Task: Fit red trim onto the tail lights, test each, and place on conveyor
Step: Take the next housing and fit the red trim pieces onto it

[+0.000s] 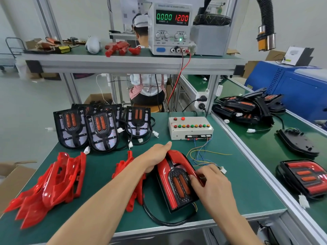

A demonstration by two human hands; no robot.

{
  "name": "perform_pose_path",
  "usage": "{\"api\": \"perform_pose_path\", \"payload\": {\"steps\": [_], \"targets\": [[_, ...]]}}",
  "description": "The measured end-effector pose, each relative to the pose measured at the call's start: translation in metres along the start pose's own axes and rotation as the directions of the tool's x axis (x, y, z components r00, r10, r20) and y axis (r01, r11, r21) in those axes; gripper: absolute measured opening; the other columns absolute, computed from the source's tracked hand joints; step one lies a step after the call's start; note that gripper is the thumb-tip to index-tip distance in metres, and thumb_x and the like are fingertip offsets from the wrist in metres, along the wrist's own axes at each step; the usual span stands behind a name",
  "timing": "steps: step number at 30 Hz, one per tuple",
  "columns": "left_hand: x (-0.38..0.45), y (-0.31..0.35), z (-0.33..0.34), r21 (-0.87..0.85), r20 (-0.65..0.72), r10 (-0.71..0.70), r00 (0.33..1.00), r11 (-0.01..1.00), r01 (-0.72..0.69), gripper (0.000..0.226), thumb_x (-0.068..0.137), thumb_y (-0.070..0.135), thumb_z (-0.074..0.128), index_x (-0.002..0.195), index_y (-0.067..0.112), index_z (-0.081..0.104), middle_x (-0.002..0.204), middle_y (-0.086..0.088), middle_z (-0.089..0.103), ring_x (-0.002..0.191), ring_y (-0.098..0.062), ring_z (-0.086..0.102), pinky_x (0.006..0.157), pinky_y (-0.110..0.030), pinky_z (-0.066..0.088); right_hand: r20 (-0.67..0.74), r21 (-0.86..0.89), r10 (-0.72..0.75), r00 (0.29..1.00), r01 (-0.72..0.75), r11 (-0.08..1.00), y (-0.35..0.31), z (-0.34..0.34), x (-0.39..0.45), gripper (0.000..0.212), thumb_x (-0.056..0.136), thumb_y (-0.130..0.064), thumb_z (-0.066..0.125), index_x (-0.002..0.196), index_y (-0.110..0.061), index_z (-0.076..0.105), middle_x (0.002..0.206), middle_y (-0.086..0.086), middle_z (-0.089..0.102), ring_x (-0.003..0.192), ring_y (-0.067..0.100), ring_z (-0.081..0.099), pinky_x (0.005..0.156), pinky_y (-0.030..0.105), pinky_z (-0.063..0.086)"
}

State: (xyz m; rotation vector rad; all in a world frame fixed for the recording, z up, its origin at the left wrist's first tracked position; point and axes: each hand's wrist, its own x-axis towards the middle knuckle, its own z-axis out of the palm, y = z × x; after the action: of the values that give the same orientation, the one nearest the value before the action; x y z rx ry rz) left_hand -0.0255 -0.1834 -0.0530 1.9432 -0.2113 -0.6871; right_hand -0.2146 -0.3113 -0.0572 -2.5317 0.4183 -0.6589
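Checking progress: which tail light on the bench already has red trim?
The tail light held by both hands, left hand and right hand; the bare tail lights behind lack trim.

power supply (170, 29) on the shelf; blue machine (290, 89) at right.

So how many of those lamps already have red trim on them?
2. One tail light lies on the table under both hands, left hand and right hand. Another lies on the conveyor at right. The dark pile behind could hide more.

factory assembly line: conveyor (276, 147), power supply (170, 29)
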Motion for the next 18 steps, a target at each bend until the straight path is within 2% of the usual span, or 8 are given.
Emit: {"api": "perform_pose_path", "payload": {"steps": [3, 6, 11, 18], "targets": [[-0.003, 0.003, -0.002, -0.02, 0.012, -0.006, 1.0, 1.0, 0.006, 0.066, 0.105, 0.059, 0.035, 0.123, 0.005, 0.067, 0.118, -0.013, 0.071, 0.112, -0.027, 0.066, 0.112, -0.046, 0.043, -0.029, 0.07, 0.018, 0.999, -0.016, 0.997, 0.004, 0.001, -0.004, 0.012, 0.086, -0.032, 0.074, 0.079, -0.027, 0.066, 0.083, -0.013, 0.056, 0.073, 0.008, 0.057, 0.068, 0.037, 0.049], [-0.007, 0.005, -0.002, -0.041, 0.012, 0.009, 1.0, 0.999, -0.008, 0.064, 0.106, 0.057, 0.032, 0.112, 0.008, 0.074, 0.113, -0.013, 0.073, 0.11, -0.027, 0.066, 0.11, -0.045, 0.046, -0.051, 0.128, 0.04, 0.998, -0.033, 0.991, 0.007, 0.002, -0.009, 0.01, 0.086, -0.029, 0.076, 0.08, -0.029, 0.067, 0.082, -0.016, 0.057, 0.075, 0.004, 0.057, 0.069, 0.034, 0.05], [-0.01, 0.006, -0.002, -0.03, 0.035, 0.026, 0.999, 0.999, -0.025, 0.059, 0.107, 0.053, 0.035, 0.114, 0.009, 0.074, 0.109, -0.012, 0.075, 0.108, -0.027, 0.068, 0.109, -0.045, 0.047, -0.062, 0.084, 0.068, 0.996, -0.063, 0.995, 0.006, 0.003, -0.013, 0.014, 0.084, -0.029, 0.076, 0.076, -0.027, 0.065, 0.079, -0.014, 0.055, 0.07, 0.006, 0.056, 0.066, 0.034, 0.048], [-0.013, 0.007, -0.003, -0.037, 0.039, 0.038, 0.999, 0.999, -0.036, 0.058, 0.108, 0.052, 0.035, 0.114, 0.009, 0.073, 0.11, -0.013, 0.074, 0.109, -0.028, 0.068, 0.109, -0.046, 0.047, -0.086, 0.115, 0.104, 0.991, -0.094, 0.989, 0.003, 0.004, -0.016, 0.017, 0.084, -0.032, 0.075, 0.075, -0.029, 0.061, 0.079, -0.014, 0.055, 0.07, 0.004, 0.057, 0.065, 0.033, 0.05]]}}
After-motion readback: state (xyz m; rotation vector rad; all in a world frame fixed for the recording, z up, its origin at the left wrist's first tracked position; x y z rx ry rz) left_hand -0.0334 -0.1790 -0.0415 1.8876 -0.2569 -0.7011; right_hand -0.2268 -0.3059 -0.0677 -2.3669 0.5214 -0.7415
